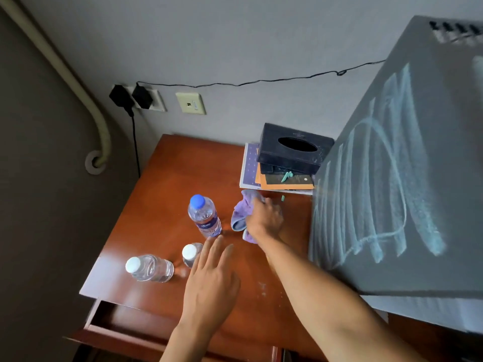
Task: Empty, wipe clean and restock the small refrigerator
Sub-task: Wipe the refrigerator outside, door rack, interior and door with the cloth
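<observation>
Here, wooden desk (156, 205) against grey wall (261, 48).

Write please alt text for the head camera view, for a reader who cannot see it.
A person's right hand grips a purple cloth on a wooden table beside a grey refrigerator, while the open left hand reaches toward three upright water bottles.

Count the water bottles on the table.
3, all upright: blue-capped bottle beside the purple cloth; white-capped bottle partly behind the left hand; another white-capped bottle near the table's left edge.
</observation>
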Available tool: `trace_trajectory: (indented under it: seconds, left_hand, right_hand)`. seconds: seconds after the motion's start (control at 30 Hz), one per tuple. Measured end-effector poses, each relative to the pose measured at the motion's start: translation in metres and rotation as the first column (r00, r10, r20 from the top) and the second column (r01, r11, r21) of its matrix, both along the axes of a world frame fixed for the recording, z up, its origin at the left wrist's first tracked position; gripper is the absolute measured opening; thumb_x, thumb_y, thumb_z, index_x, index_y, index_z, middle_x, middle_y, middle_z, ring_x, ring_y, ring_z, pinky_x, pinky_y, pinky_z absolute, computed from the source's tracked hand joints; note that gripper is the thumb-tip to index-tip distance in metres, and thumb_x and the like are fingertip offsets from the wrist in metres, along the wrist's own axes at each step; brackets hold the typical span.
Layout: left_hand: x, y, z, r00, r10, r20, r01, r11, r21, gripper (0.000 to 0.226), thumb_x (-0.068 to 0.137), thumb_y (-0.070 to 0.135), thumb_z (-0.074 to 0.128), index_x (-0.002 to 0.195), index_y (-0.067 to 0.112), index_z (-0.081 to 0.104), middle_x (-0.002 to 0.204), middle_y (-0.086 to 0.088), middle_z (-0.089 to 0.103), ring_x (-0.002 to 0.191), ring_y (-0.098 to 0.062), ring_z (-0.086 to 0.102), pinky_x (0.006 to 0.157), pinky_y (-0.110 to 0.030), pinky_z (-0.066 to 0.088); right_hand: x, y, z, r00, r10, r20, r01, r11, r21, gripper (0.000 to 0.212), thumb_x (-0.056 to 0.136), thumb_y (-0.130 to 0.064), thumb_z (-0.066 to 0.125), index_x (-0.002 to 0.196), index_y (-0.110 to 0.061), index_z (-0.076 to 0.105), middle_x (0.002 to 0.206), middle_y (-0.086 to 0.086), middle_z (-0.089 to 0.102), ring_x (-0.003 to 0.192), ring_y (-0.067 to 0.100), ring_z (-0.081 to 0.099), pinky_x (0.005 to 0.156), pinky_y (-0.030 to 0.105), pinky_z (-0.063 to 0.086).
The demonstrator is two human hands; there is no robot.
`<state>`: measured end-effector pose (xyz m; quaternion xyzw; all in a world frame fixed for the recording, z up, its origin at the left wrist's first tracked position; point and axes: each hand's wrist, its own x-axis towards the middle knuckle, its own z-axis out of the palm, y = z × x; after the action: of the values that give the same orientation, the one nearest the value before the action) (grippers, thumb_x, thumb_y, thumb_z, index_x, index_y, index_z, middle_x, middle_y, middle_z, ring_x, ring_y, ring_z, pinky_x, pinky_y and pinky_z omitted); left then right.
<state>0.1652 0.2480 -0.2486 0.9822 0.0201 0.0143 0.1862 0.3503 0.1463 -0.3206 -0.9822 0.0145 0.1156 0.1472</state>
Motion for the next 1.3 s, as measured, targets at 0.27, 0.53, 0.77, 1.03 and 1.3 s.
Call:
trace_trajectory:
  seconds: [0.27, 0.53, 0.77, 1.03, 1.3]
  left_hand:
    - [-0.017, -0.011, 0.054, 0.992, -0.003, 0.123, 0.038, 0.958, -0.284, 0.064, 0.091, 0.023, 0.067, 0.147, 0.018, 0.038, 0.15, -0.006, 0.049, 0.141, -0.026, 0.045, 0.112, -0.047, 0.043]
    - [-0.092, -0.026, 0.121, 0.964, -0.255, 0.078, 0.242, 0.716, -0.655, 0.072, 0.084, 0.02, 0.082, 0.138, 0.047, 0.042, 0.128, 0.029, 0.062, 0.119, 0.004, 0.06, 0.1, -0.022, 0.049]
    - [-0.125, -0.073, 0.166, 0.909, -0.331, 0.253, 0.411, 0.617, -0.671, 0.063, 0.089, 0.011, 0.077, 0.141, 0.035, 0.053, 0.128, 0.022, 0.068, 0.117, 0.0, 0.064, 0.098, -0.028, 0.052]
    - [-0.14, -0.169, 0.219, 0.804, -0.509, 0.308, 0.575, 0.532, -0.622, 0.081, 0.081, 0.002, 0.061, 0.15, 0.039, 0.039, 0.136, 0.018, 0.06, 0.123, -0.007, 0.061, 0.099, -0.027, 0.051]
    - [-0.121, -0.242, 0.268, 0.727, -0.534, 0.432, 0.673, 0.678, -0.294, 0.069, 0.095, 0.054, 0.053, 0.155, 0.048, 0.022, 0.152, 0.025, 0.043, 0.136, 0.003, 0.041, 0.103, -0.022, 0.038]
  right_hand:
    - [-0.123, -0.039, 0.113, 0.984, -0.096, 0.147, 0.051, 0.957, 0.284, 0.021, 0.073, -0.025, 0.056, 0.087, -0.017, 0.069, 0.091, 0.004, 0.072, 0.087, 0.035, 0.062, 0.061, 0.035, 0.032]
    - [-0.244, -0.081, 0.213, 0.98, -0.184, 0.075, 0.102, 0.787, 0.608, 0.028, 0.048, -0.028, 0.055, 0.07, -0.046, 0.061, 0.055, -0.015, 0.056, 0.062, 0.018, 0.054, 0.057, 0.033, 0.045]
    - [-0.334, -0.155, 0.28, 0.976, 0.049, 0.213, -0.163, 0.813, 0.558, 0.067, 0.081, -0.037, 0.069, 0.136, -0.062, 0.038, 0.138, -0.032, 0.045, 0.126, -0.008, 0.049, 0.104, 0.028, 0.047]
    - [-0.354, -0.238, 0.317, 0.928, -0.121, 0.353, -0.101, 0.829, 0.551, 0.066, 0.074, -0.052, 0.081, 0.13, -0.064, 0.049, 0.131, -0.026, 0.06, 0.12, -0.009, 0.056, 0.104, 0.031, 0.049]
    - [-0.337, -0.345, 0.375, 0.785, -0.217, 0.581, -0.044, 0.915, 0.401, 0.06, 0.06, -0.068, 0.067, 0.118, -0.057, 0.056, 0.102, -0.015, 0.065, 0.098, 0.009, 0.064, 0.087, 0.041, 0.054]
